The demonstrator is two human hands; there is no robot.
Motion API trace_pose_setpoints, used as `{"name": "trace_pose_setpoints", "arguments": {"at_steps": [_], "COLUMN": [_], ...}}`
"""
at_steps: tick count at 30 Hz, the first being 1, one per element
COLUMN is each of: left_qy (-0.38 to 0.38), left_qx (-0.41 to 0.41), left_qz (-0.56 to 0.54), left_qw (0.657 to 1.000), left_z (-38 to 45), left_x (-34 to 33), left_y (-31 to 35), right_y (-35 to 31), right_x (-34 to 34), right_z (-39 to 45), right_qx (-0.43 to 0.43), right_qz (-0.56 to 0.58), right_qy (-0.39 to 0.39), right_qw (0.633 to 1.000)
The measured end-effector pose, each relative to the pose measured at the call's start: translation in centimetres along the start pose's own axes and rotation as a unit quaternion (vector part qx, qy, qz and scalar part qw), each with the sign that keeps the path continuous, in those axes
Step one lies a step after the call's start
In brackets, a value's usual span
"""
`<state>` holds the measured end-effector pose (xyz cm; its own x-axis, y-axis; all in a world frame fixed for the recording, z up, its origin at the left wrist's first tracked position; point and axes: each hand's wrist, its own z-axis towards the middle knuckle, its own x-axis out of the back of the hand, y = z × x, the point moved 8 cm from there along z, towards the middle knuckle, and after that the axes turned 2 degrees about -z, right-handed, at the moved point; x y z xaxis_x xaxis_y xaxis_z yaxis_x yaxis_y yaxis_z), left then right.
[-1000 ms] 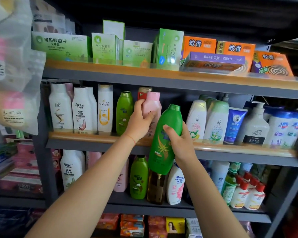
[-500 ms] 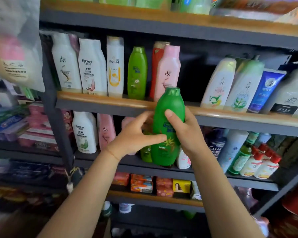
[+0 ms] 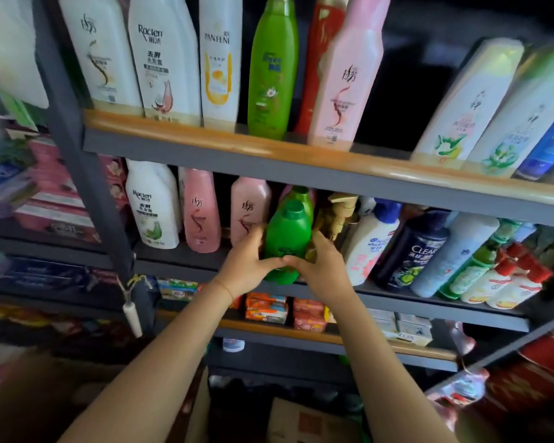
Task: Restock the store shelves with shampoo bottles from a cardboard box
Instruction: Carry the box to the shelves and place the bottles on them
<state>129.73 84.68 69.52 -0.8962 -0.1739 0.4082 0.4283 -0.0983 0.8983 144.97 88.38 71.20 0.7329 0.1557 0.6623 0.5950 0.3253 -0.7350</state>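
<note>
Both hands, the left hand (image 3: 250, 266) and right hand (image 3: 320, 270), grasp the dark-green plastic shampoo bottle (image 3: 288, 241) at the grey metal shelf (image 3: 179, 254), just right of the pink bottle (image 3: 249, 209), apparently seating it; letting go likely follows.

I see two bare forearms — no sleeves reach into view. A thin cord bracelet (image 3: 223, 287) circles the wrist just behind my left hand (image 3: 248, 270) — nothing worn behind the right hand (image 3: 322, 266).
</note>
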Motion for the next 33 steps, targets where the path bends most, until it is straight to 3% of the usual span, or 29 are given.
{"name": "trace_pose_setpoints", "arguments": {"at_steps": [6, 15, 22, 33], "left_qy": [0.095, 0.092, 0.093, 0.103], "left_qx": [-0.042, -0.013, -0.015, -0.011], "left_qz": [0.052, 0.055, 0.087, 0.12], "left_qw": [0.993, 0.994, 0.992, 0.987], "left_z": [-0.6, -0.5, 1.5, 2.2], "left_x": [-0.9, -3.2, -3.1, -3.5], "left_y": [-0.3, -1.9, -2.2, -2.4], "right_y": [-0.1, -0.4, 1.0, 1.5], "right_x": [-0.2, -1.4, -4.7, -5.3], "right_z": [-0.8, -3.8, -4.5, -3.6], "right_qx": [-0.021, -0.032, -0.011, -0.015], "right_qz": [-0.056, -0.009, 0.036, 0.049], "right_qy": [0.079, 0.171, 0.043, 0.034], "right_qw": [0.995, 0.985, 0.998, 0.998]}}
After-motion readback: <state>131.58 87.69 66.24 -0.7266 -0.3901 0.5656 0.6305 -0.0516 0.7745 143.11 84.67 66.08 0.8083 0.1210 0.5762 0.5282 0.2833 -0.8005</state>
